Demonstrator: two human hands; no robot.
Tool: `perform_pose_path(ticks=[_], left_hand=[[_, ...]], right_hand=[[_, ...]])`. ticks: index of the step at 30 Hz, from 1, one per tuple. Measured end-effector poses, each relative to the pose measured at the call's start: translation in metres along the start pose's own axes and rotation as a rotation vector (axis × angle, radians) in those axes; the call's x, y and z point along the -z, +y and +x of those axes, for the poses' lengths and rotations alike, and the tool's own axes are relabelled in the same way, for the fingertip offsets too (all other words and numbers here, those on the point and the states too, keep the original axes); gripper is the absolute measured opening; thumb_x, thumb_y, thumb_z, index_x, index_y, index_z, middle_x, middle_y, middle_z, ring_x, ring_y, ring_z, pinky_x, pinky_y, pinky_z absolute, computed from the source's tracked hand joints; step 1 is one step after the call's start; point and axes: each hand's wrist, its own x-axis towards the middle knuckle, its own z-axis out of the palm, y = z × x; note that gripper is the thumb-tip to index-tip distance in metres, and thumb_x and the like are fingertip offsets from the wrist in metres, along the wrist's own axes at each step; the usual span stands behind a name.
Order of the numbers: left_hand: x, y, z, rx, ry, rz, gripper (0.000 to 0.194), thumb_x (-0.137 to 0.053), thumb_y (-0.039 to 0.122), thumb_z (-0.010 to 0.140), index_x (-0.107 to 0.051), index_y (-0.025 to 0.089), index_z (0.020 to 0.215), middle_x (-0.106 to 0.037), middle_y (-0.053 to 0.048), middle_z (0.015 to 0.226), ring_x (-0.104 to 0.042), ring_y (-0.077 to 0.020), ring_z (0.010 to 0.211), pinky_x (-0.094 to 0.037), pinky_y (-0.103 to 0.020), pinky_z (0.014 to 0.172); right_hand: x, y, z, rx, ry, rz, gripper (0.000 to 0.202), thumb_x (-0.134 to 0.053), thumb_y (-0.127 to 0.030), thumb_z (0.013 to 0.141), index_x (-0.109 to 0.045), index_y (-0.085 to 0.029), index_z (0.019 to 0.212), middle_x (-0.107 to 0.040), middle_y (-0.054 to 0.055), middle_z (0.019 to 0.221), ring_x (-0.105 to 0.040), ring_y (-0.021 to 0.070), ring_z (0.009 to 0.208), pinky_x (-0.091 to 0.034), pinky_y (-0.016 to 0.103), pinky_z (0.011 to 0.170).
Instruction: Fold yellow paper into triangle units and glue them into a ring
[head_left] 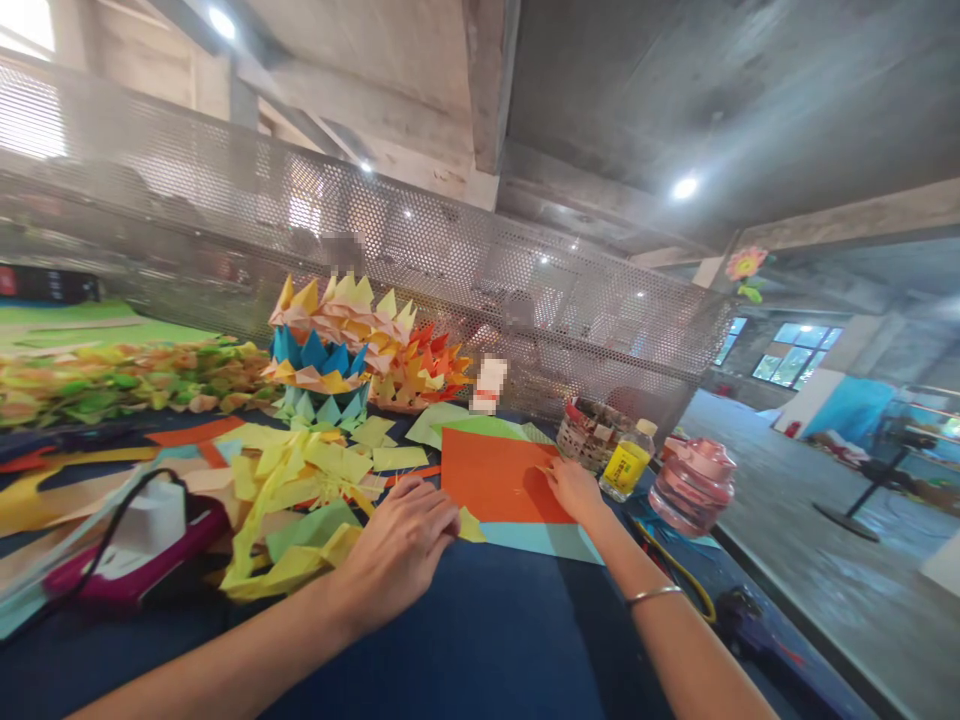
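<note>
My left hand (409, 535) is over the dark blue table with its fingers curled together. At its fingertips is a small yellow piece of paper (471, 526), which it appears to pinch. My right hand (576, 490), below a silver bangle, reaches onto the right part of an orange sheet of paper (487, 475). Its fingers are stretched out and touch the sheet; the thumb is hard to make out. Under the orange sheet a light blue sheet (540, 542) sticks out at the front, and green sheets (439, 425) show behind it.
Yellow paper scraps (300, 480) and a magenta power strip (139, 560) lie left. Behind stand folded-paper crowns (322, 355) and a heap of paper pieces (142, 375). At right are a basket (589, 435), a yellow-labelled bottle (627, 462) and a pink jug (691, 488) near the table edge.
</note>
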Motion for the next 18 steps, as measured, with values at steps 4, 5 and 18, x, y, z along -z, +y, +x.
perform_pose_path(ticks=[4,5,18], left_hand=[[-0.001,-0.002,0.0,0.01,-0.004,0.01,0.018,-0.049,0.008,0.084,-0.052,0.018,0.069,-0.056,0.002,0.065,-0.051,-0.0139,0.064,-0.037,-0.032,0.075],[-0.001,-0.002,0.0,0.017,-0.005,0.014,0.018,-0.049,0.007,0.083,-0.052,0.018,0.069,-0.056,0.002,0.065,-0.052,-0.0139,0.065,-0.037,-0.031,0.076],[0.0,-0.006,-0.001,0.109,-0.123,-0.038,0.015,-0.051,0.006,0.082,-0.053,0.018,0.071,-0.059,0.003,0.069,-0.054,-0.0143,0.07,-0.034,-0.031,0.076]], right_hand=[[0.004,-0.004,0.001,-0.022,0.019,0.114,0.017,-0.049,-0.023,0.092,-0.061,-0.013,0.098,-0.064,0.01,0.102,-0.061,0.0209,0.096,-0.048,0.037,0.083],[0.006,-0.006,0.0,-0.023,0.033,0.152,0.017,-0.046,-0.019,0.092,-0.062,-0.012,0.094,-0.065,0.012,0.1,-0.061,0.0221,0.097,-0.046,0.036,0.084],[0.029,-0.062,-0.075,0.234,-0.151,0.978,0.017,-0.035,-0.031,0.091,-0.048,-0.018,0.09,-0.064,0.001,0.075,-0.065,0.0135,0.065,-0.048,0.022,0.055]])
